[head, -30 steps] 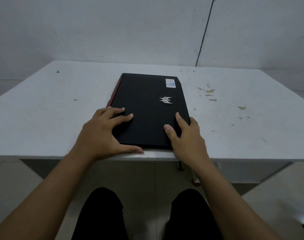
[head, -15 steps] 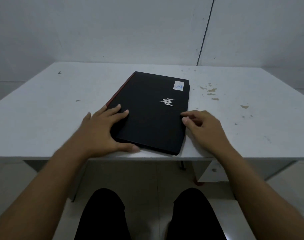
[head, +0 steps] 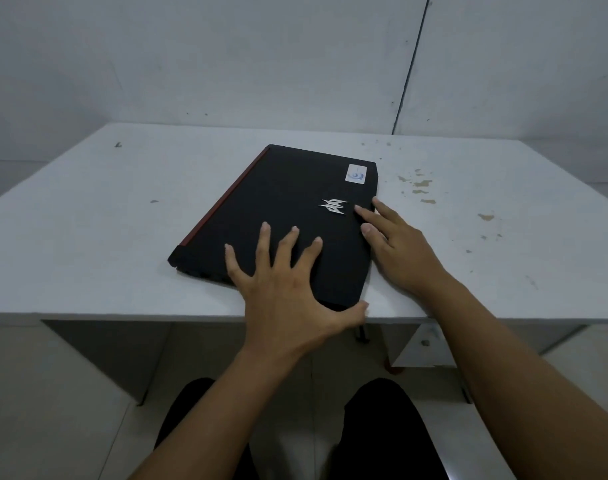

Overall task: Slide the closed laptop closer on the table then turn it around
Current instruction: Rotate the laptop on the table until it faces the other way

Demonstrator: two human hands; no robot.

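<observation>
A closed black laptop (head: 281, 202) with a red strip along its left edge, a silver logo and a white sticker lies skewed on the white table (head: 87, 237), its near right corner at the table's front edge. My left hand (head: 288, 285) rests flat on the lid's near part, fingers spread, thumb hooked at the near right corner. My right hand (head: 396, 251) lies against the laptop's right edge, fingertips touching the lid beside the logo.
The table top carries brownish stains (head: 420, 185) to the right of the laptop. A grey wall stands close behind the table. My knees (head: 375, 427) are below the front edge, and a white unit (head: 423, 344) sits under the table on the right.
The laptop has rotated clockwise, its near left corner swinging out to the left. My left hand has shifted right across the lid; my right hand has moved further up the right edge.
</observation>
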